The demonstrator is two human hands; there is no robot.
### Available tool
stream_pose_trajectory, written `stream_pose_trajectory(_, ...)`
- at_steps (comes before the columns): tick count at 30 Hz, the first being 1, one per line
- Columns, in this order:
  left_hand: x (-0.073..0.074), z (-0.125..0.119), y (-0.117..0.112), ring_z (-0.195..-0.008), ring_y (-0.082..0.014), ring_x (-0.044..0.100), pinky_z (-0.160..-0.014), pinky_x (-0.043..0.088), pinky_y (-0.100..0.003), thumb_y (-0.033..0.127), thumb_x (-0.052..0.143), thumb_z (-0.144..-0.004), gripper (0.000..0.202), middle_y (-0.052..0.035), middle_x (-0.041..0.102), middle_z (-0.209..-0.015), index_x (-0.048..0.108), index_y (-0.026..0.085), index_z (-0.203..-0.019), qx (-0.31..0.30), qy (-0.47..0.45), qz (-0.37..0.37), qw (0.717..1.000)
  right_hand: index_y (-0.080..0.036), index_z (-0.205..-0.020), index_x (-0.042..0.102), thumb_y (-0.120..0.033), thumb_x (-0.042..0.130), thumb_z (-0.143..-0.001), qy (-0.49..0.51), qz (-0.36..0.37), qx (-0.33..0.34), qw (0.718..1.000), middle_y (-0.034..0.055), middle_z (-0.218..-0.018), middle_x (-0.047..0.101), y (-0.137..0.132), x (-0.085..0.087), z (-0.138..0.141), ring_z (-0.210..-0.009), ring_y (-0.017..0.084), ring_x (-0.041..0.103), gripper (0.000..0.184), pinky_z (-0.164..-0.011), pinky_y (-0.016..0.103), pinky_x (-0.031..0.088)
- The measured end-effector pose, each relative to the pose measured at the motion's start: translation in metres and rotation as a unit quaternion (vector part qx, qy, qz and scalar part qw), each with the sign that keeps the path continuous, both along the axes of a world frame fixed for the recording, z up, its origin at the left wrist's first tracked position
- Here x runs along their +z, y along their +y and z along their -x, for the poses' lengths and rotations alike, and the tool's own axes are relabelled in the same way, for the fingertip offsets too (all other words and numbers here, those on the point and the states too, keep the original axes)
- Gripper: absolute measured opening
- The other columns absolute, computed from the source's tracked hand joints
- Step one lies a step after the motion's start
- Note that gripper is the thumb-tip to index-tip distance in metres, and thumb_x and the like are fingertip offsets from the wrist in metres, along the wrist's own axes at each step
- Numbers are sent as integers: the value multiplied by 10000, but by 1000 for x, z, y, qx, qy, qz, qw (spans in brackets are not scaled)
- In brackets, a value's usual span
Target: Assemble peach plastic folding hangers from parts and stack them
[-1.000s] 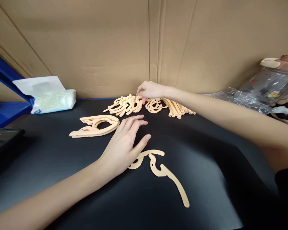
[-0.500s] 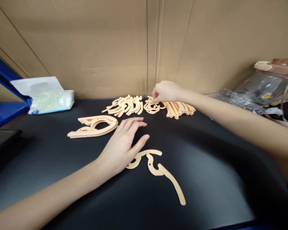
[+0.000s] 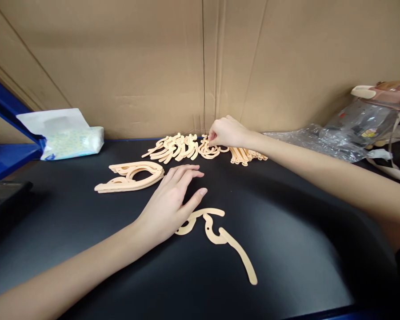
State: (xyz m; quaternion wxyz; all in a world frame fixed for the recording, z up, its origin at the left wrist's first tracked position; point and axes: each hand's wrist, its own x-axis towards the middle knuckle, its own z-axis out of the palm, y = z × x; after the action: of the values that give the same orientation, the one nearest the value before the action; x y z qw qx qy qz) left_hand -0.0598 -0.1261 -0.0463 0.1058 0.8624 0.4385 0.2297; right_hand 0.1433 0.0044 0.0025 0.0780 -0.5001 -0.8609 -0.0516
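Note:
My left hand [image 3: 173, 200] rests over the black table with fingers stretched out, holding nothing. Partly under its palm and in front of it lie beige curved plastic pieces: a joined curved part [image 3: 210, 212] and a hook-shaped part [image 3: 215, 234] touching a long arm piece [image 3: 242, 255]. My right hand [image 3: 228, 132] reaches to the back, its fingers pinched at a small heap of ring-like hook pieces [image 3: 209, 153]; what is between the fingertips is hidden. To the left of my left hand sits a stack of folded beige hangers [image 3: 130, 184].
Along the cardboard wall [image 3: 136, 66] lie a pile of curved pieces [image 3: 176, 149] and a row of arm pieces [image 3: 242, 156], partly behind my right forearm. A tissue pack [image 3: 73, 140] stands at the left, a dark device [image 3: 6, 198] nearer. Clear plastic wrap [image 3: 306, 140] and a bottle [image 3: 370, 118] are right.
My right hand has shifted slightly left and down at the small heap, and its forearm has lowered, showing more plastic wrap. My left hand stays in place.

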Motion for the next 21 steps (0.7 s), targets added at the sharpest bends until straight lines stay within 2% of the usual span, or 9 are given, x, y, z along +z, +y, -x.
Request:
stream_pose_trajectory(3,-1,-1,0,-1274,-252,438,-1085,357,-473,422,413,-970,324,-80,526,-1345,534,217,-1189,0,0,2,1000,-150,-857,772,-235,668,-791,28,1,7,1000,54,-839,751,5,0,-5,-761,181,656,150,-745,312,440)
stream_pose_trajectory(9,-1,-2,1,-1271,-255,443,-1087,360,-470,425,417,-966,329,-82,528,-1337,536,212,-1186,-1,0,0,1000,-171,-801,772,-274,714,-762,142,13,30,989,12,-720,714,1,5,-16,-693,149,647,125,-650,274,436)
stream_pose_trajectory(16,1,-3,1,-1285,-259,436,-1095,356,-474,438,407,-966,343,-89,527,-1339,541,204,-1177,-2,5,10,1000,-162,-780,763,-248,705,-788,100,-31,54,993,12,-747,707,-11,10,-24,-710,147,623,104,-789,326,386)
stream_pose_trajectory(21,0,-4,0,-1291,-255,428,-1103,346,-476,441,406,-968,342,-86,522,-1341,530,208,-1185,-1,8,12,1000,-146,-792,750,-222,672,-827,49,-75,49,995,43,-802,703,-19,13,-27,-830,193,600,115,-823,352,332)
